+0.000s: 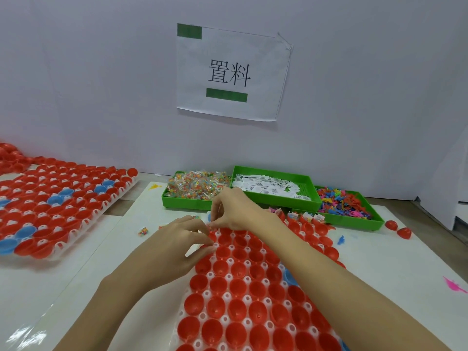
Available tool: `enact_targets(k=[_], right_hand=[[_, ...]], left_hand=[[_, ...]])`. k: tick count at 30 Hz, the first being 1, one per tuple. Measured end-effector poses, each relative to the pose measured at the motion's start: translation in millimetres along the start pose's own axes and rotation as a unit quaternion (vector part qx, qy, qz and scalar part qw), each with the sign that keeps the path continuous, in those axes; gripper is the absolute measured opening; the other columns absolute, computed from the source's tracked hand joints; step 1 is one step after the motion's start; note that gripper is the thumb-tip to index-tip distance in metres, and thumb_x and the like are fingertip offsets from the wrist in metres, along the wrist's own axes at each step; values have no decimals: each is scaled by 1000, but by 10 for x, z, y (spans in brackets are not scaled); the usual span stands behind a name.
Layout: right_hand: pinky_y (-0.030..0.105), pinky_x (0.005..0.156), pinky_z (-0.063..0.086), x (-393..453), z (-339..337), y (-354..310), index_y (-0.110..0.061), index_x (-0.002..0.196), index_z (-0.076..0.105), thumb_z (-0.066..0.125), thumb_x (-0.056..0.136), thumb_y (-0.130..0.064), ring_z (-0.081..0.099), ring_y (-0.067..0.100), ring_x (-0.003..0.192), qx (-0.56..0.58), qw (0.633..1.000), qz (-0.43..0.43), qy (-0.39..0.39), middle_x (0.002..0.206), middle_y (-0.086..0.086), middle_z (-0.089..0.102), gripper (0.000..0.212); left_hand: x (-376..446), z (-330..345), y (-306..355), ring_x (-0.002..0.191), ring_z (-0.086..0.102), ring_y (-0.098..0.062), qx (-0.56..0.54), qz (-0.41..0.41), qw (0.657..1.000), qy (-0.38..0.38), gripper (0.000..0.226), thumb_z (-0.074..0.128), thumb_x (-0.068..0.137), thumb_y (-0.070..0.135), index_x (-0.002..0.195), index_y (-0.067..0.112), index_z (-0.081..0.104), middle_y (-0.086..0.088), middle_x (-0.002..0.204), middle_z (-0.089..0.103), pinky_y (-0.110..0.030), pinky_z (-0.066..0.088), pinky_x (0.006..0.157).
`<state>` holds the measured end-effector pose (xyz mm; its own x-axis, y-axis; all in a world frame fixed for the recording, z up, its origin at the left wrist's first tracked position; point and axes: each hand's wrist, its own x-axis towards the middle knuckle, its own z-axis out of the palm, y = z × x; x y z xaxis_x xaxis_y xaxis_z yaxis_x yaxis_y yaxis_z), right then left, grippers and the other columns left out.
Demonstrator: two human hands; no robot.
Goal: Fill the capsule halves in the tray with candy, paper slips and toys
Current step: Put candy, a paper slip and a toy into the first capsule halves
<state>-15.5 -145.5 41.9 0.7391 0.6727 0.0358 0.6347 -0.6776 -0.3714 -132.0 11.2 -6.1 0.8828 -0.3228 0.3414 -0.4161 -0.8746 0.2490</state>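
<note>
A white tray (229,261) packed with empty red capsule halves (238,287) lies in front of me. In its far row, to the right, a few capsule halves (307,219) hold candy and slips. Both hands meet at the tray's far left corner. My left hand (177,244) has its fingers curled at the tray's edge, and a colourful candy packet (195,217) peeks out above its knuckles. My right hand (234,210) points its bunched fingertips down at the corner capsules; anything between them is hidden.
Three green bins stand behind the tray: candy packets (196,188), paper slips (268,187) and small plastic toys (345,203). A second tray of closed red and blue capsules (58,203) lies at the left. Loose capsule halves (397,229), a candy packet (143,231) and stray toys (454,285) dot the table.
</note>
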Motion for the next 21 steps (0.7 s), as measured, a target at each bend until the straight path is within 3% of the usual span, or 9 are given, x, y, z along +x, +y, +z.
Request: enact_targets(k=[4, 7, 11, 15, 18, 21], right_hand=[[23, 80, 56, -113, -45, 91, -10, 101, 81, 74, 94, -21, 68, 10, 83, 31, 999, -19, 29, 98, 6, 78, 15], [10, 70, 46, -270, -161, 215, -15, 105, 80, 65, 100, -27, 61, -2, 75, 71, 993, -14, 93, 93, -4, 75, 20], [23, 70, 55, -630, -361, 565, -20, 97, 78, 62, 101, -29, 68, 9, 71, 127, 976, 12, 175, 78, -9, 74, 19], [18, 66, 52, -1071, -443, 1081, -24, 105, 77, 58, 102, -12, 69, 4, 72, 194, 945, 71, 255, 81, -7, 75, 22], [17, 61, 51, -1373, -339, 1373, -25, 94, 81, 50, 96, 10, 70, 11, 76, 238, 917, 99, 305, 84, -11, 77, 46], [11, 75, 52, -1519, -194, 1497, -29, 88, 81, 52, 97, 9, 69, -2, 92, 230, 911, 106, 327, 91, -17, 77, 48]], left_hand=[[7, 18, 15, 104, 56, 0, -7, 0, 1000, -9, 34, 54, 100, 48, 120, 29, 74, 19, 110, 67, -18, 46, 91], [4, -1, 35, 106, 58, 1, -12, -9, 1000, 3, 42, 48, 98, 54, 123, 30, 72, 21, 113, 68, -10, 41, 89], [-9, -52, 64, 104, 62, 0, -9, -10, 1000, 25, 47, 41, 94, 56, 114, 32, 76, 22, 110, 69, -14, 45, 88], [0, -31, 46, 98, 64, -1, -6, -32, 998, 49, 52, 35, 94, 59, 116, 32, 74, 22, 109, 68, -25, 55, 84], [11, 40, -3, 90, 58, 7, -2, -48, 998, 45, 56, 33, 93, 60, 125, 33, 69, 24, 115, 64, -12, 47, 78], [13, 88, -14, 91, 55, 11, -7, -52, 998, 34, 58, 30, 92, 61, 129, 35, 66, 28, 119, 60, -1, 37, 75]])
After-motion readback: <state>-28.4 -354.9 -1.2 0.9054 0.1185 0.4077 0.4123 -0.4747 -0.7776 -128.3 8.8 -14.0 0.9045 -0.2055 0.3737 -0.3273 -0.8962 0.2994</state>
